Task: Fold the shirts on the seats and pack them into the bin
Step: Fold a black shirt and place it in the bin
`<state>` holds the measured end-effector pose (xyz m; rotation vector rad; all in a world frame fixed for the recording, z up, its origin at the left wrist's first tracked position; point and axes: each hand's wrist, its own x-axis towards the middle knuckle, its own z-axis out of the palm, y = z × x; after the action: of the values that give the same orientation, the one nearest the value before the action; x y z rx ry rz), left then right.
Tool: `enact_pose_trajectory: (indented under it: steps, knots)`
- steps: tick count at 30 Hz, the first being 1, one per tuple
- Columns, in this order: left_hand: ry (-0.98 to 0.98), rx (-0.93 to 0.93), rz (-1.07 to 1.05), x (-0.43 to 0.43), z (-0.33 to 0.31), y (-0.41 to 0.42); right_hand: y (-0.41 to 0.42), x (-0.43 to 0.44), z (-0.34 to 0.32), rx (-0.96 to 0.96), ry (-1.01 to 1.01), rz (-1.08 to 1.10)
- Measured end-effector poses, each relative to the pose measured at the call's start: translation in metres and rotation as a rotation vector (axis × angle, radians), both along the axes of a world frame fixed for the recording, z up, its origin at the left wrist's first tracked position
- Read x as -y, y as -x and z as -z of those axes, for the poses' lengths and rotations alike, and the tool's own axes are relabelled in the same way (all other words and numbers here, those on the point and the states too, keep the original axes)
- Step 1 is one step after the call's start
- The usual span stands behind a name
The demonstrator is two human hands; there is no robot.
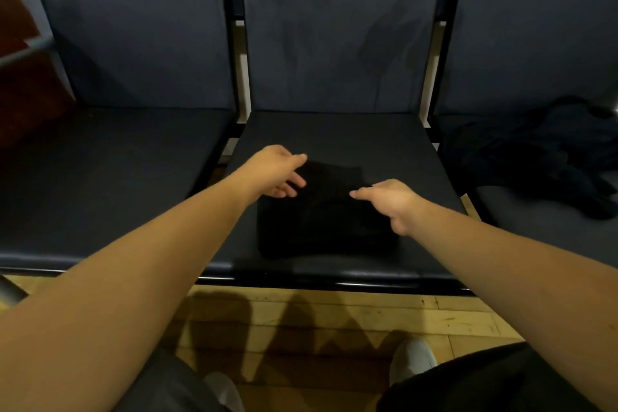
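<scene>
- At the far left edge stands a reddish-brown panel (20,84), beside the first of three dark padded seats in a row.
- The left seat (100,177) has only the person's left forearm passing over its front corner.
- The left hand (277,174) reaches over the middle seat (334,134) to the far left corner of the folded black shirt (321,224). Its thumb and fingers are loosely stretched and spread apart, with the cloth's corner lying in the gap between them.
- The folded black shirt lies flat as a compact square on the front half of the middle seat cushion, between the two hands.
- The right hand (388,201) sits at the shirt's far right edge, thumb and forefinger brought together and pointing left. The dark cloth hides whether they pinch fabric, so I cannot tell.
- On the right seat (535,227) lies a crumpled heap of dark clothing (541,157), well apart from the folded shirt.
- Below the seats is a wooden floor (301,311), with a white shoe (413,361) right of centre.
</scene>
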<state>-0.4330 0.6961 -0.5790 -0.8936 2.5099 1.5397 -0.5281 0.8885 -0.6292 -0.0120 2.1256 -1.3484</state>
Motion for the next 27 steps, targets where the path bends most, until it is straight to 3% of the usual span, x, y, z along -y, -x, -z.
enact_pose_trajectory:
  steps: [2,4,6,10,14,20,27]
  knots:
    - [0.164,0.011,-0.073,0.015,0.015,-0.005,0.0,0.003,-0.001,-0.095,0.003,0.013]
    - [0.203,0.041,-0.148,0.029,0.028,-0.011,0.004,0.006,-0.004,-0.145,0.046,0.039]
    - [0.11,0.091,-0.23,0.034,0.036,-0.015,0.007,0.007,-0.005,-0.163,0.016,0.064]
    - [-0.099,0.118,-0.306,0.025,0.04,-0.015,0.009,0.004,0.005,-0.277,-0.274,0.013]
    - [-0.2,0.115,-0.318,0.021,0.039,-0.011,0.004,0.017,0.001,-0.268,-0.288,0.007]
    - [-0.55,-0.08,-0.35,0.021,0.029,-0.007,0.005,0.03,0.004,-0.001,-0.057,0.046]
    - [-0.756,-0.385,-0.339,0.049,0.002,-0.042,0.0,0.045,-0.011,0.195,0.62,0.03]
